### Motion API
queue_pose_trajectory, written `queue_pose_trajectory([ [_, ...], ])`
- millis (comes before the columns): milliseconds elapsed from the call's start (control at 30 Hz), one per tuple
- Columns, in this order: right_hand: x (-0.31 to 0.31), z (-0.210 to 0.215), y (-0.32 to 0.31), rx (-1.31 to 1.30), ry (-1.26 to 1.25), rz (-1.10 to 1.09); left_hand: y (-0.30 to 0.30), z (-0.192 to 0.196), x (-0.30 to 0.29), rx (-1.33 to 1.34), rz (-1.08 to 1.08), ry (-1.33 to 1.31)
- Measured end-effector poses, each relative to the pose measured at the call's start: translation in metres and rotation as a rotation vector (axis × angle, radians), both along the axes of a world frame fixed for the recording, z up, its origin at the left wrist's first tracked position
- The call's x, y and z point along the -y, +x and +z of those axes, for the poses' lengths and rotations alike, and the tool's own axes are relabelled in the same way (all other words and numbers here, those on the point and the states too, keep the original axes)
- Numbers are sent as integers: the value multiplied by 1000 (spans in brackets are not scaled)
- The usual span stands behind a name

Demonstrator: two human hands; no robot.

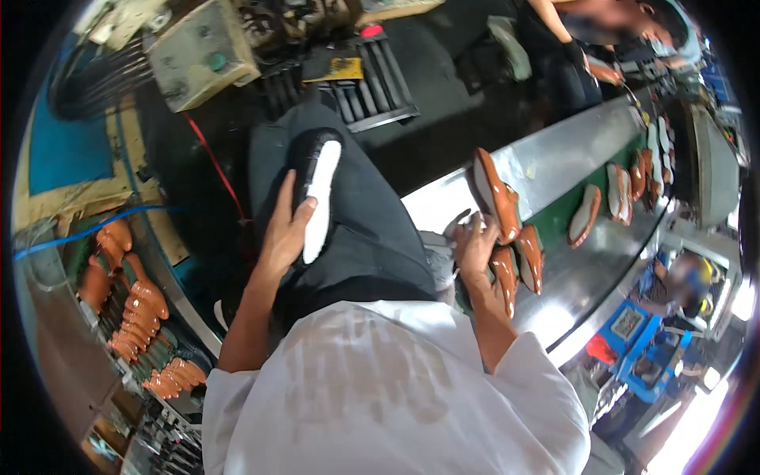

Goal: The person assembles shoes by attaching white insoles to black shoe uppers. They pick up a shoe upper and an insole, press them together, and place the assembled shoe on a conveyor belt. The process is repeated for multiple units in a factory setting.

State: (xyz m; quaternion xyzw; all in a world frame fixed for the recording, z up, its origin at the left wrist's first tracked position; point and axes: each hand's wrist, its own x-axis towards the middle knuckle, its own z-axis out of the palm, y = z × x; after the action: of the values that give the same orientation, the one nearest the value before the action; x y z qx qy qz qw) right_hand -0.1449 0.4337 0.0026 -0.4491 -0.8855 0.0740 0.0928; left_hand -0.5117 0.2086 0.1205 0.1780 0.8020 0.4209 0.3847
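Note:
My left hand [290,232] grips a dark shoe [305,145] with a white sole [321,198], resting on my lap. The sole is turned up, toe end away from me. Fingers wrap the shoe's left side, and the thumb lies on the sole. On the right, my right hand [476,245] is raised beside several glossy brown shoes, its fingers bent together. A small dark, thin shape shows at its fingertips, too unclear to name. One brown shoe [497,196] leans just beyond these fingers; two more brown shoes [530,257] lie beside the wrist.
Right of me runs a metal bench [566,158] with a green strip, carrying more brown and white-soled shoes [584,214]. A rack of brown shoes [138,313] stands at left. Ahead are a machine box [202,55] and black rollers [368,83]. A co-worker's arm [554,20] shows at far right.

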Motion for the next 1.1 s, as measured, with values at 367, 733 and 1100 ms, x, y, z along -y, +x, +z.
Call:
queue_pose_trajectory([
  [367,-25,-4,-35,-444,38,17,3,-1,0,94,13,92],
  [733,-28,173,-303,-307,-1159,379,-2,12,-3,17,-12,-82],
  [1100,-26,157,-325,-195,-271,719,-3,10,8,115,74,-9],
])
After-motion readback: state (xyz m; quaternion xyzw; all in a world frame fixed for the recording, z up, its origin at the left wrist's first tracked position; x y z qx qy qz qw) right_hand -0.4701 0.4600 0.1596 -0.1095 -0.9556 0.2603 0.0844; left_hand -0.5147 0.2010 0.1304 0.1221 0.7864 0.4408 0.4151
